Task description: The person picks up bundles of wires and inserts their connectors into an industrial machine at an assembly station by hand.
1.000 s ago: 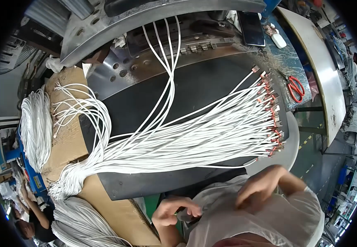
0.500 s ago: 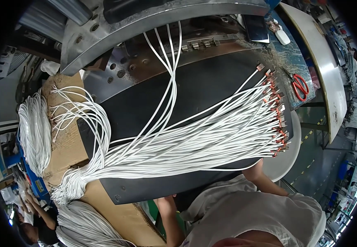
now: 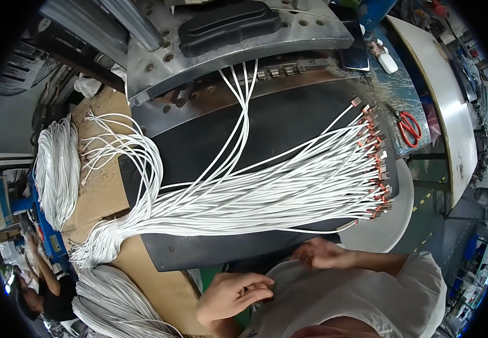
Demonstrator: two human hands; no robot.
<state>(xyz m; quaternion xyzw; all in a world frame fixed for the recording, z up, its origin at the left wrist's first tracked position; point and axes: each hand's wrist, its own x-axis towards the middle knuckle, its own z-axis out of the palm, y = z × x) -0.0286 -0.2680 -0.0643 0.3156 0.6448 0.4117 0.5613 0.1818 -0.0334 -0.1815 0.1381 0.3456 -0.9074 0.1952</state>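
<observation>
A large bundle of white cables (image 3: pixel 266 197) fans out over a black board (image 3: pixel 176 253), their stripped, orange-coppery ends with small metal terminals (image 3: pixel 376 163) lined up at the right. One cable end (image 3: pixel 354 223) lies by itself at the near right edge of the bundle. My left hand (image 3: pixel 235 296) is in front of the board's near edge, fingers loosely bent and thumb apart, holding nothing visible. To its right, my right hand (image 3: pixel 323 253) hovers near that edge, slightly blurred, its fingers loosely curled and apart with nothing seen in them.
Several cables run up under a grey metal machine plate (image 3: pixel 238 45). Coiled white cables (image 3: pixel 58 174) and a second bundle (image 3: pixel 120 301) lie by cardboard (image 3: pixel 100 186) at left. Red-handled scissors (image 3: pixel 409 129), a phone (image 3: pixel 355 53) and a white mouse (image 3: pixel 388 63) are at right. Another person (image 3: pixel 55 293) is at lower left.
Both hands have come out from the board's near edge into fuller view over my lap. The right hand has left the near cable end. The whole view has shifted slightly.
</observation>
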